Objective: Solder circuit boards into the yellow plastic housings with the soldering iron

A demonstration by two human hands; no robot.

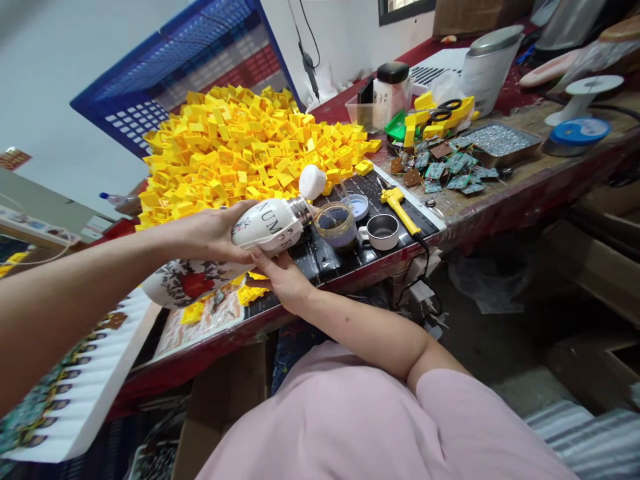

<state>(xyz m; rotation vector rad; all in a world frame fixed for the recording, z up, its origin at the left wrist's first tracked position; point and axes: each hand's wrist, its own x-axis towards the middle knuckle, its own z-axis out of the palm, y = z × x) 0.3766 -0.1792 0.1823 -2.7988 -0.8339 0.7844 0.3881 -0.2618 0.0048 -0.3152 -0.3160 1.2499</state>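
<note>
- Workbench scene: we sit at a long red-edged workbench (480, 213), our pink shirt (360, 413) at the bottom of the view, a blue crate (165, 87) propped behind.
- A great heap of yellow plastic pieces (235, 153) fills the bench's far side.
- Mid-pour: we tilt a flowered white bottle (225, 250) over a glass cup (335, 225) on a black mat (350, 190), a thin clear stream apparently running from its steel neck.
- Our left hand (210, 233) closes over the bottle's upper body; our right hand (280, 280) curls firmly beneath it, both gripping.
- The next move, in our judgement, calls for a steady tilt, then righting the bottle before the cup brims.
- Nearby, a steel mug (381, 231) sits beside the cup, with a yellow soldering iron (397, 208) just beyond.
- The bottle's white cap (313, 182) rests against the heap's edge, just above the neck.
</note>
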